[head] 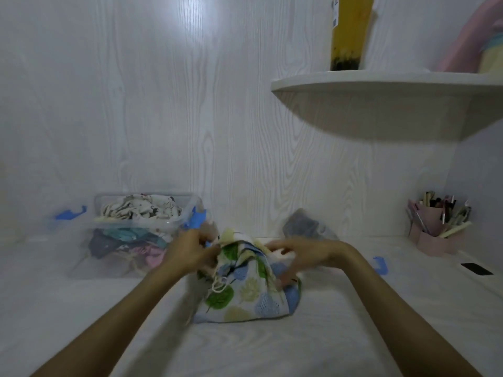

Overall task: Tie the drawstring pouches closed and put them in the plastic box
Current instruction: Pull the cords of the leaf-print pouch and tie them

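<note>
1. I see a leaf-print pouch (245, 292) lying on the white desk (326, 336). It has green, blue and pale yellow leaves on it.
2. My left hand (190, 254) is at the top left of the pouch. Its fingers are curled and pinch the gathered cloth there.
3. My right hand (302, 255) is at the top right of the pouch. Its fingers are curled on the cloth too, but the picture is blurry, so I cannot tell just what they pinch.
4. The two hands are close but not touching. The top of the pouch is bunched up between them.
5. A cream cord (220, 284) hangs in a loop down the front of the pouch, below my left hand.
6. The clear plastic box (141, 232) stands left of the pouch, near the wall. It holds a heap of other cloth pouches (141, 210), with a white printed one on top.
7. Something grey (307, 224) sits behind the pouch, a bit to the right. It is too blurry to name.
8. A pink pen holder (435, 229) stands far to the right of the pouch.
9. A white shelf (381, 88) hangs high above the pouch, with a yellow bottle (348, 34) on it.
</note>
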